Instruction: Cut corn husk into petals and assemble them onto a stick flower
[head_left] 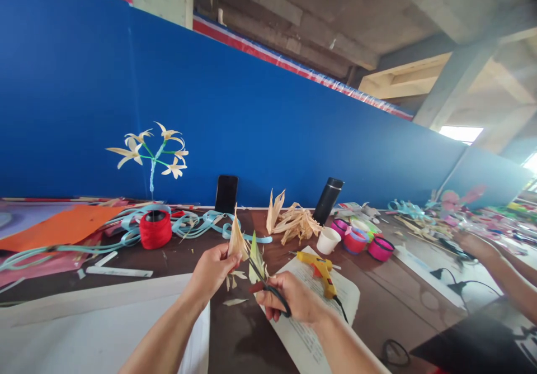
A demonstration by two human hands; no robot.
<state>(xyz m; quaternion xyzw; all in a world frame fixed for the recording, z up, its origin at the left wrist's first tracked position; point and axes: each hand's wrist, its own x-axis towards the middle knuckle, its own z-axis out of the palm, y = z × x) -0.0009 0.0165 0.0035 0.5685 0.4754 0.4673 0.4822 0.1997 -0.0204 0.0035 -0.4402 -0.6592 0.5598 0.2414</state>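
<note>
My left hand (pixel 213 271) pinches a dry, pale corn husk piece (pixel 237 238) and holds it upright above the brown table (pixel 377 301). My right hand (pixel 293 298) grips black-handled scissors (pixel 268 284), whose blades point up into the husk beside a greenish strip (pixel 255 259). Small husk scraps (pixel 235 301) lie on the table below the hands.
A yellow glue gun (pixel 322 270) rests on a printed page (pixel 302 329). Behind: a husk pile (pixel 293 220), red thread spool (pixel 155 229) holding a husk-flower stem (pixel 153 153), phone (pixel 226 193), black flask (pixel 328 200), white cup (pixel 328 240), pink tape rolls (pixel 380 248), blue ribbon (pixel 126 231). Another person's hand (pixel 476 245) is at right.
</note>
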